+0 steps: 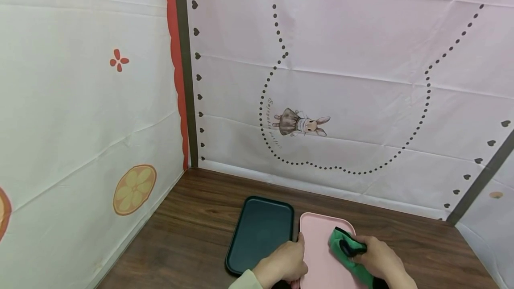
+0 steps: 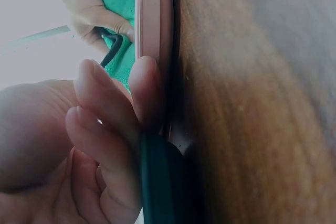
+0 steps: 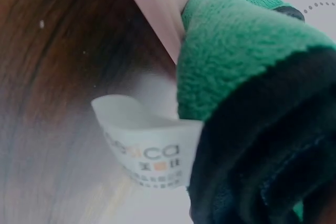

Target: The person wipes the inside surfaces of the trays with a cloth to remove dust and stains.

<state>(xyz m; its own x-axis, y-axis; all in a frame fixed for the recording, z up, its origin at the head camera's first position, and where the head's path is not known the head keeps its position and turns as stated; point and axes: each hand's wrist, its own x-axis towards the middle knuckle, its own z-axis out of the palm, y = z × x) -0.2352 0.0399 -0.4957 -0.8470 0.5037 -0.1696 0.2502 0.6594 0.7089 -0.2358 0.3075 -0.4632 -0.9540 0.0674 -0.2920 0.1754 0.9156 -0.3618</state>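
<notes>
A pink tray [image 1: 320, 244] lies flat on the wooden table. My left hand [image 1: 286, 260] holds it at its left rim, one finger [image 2: 145, 90] against the outer side wall. My right hand [image 1: 377, 258] grips a bunched green cloth [image 1: 348, 260] with black edging, pressed on the right part of that tray. In the right wrist view the cloth [image 3: 247, 45] shows its fuzzy surface, and a white printed label [image 3: 152, 150] sticks out from its black edge. Some of the right fingers are hidden by folds.
A dark green tray [image 1: 263, 231] lies just left of the pink one, close beside my left hand. The brown table [image 1: 180, 231] meets a white patterned sheet [image 1: 100, 115] on the left and a pinkish sheet [image 1: 353, 115] at the back.
</notes>
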